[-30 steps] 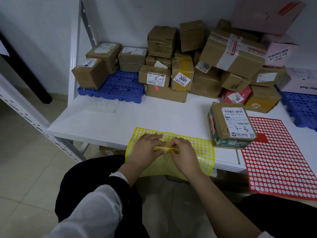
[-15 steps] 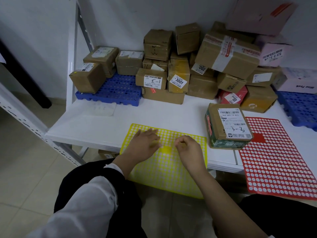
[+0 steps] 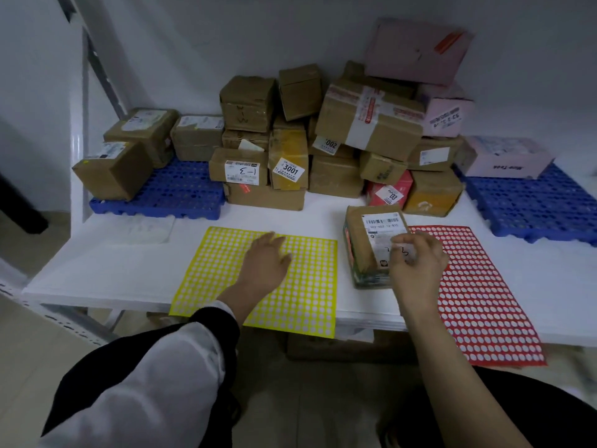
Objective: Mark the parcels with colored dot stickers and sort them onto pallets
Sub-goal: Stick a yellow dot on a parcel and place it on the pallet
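Fingers (image 3: 401,245) of right hand (image 3: 416,266) curled over the parcel (image 3: 360,244), grip unclear, gone from yellow sheet (image 3: 310,282), left hand (image 3: 265,260) stays flat there

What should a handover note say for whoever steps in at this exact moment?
Left hand: open, flat on the yellow sticker sheet.
Right hand: fingers curled over the label of the front parcel; blur hides whether its grip holds a dot.
Places: red sticker sheet right of that parcel; three parcels on the left blue pallet; a pink box on the right blue pallet; unsorted pile against the wall.
Done: those four sit on pallets.
Left: dot the front parcel, move it to a pallet, then work through the pile.
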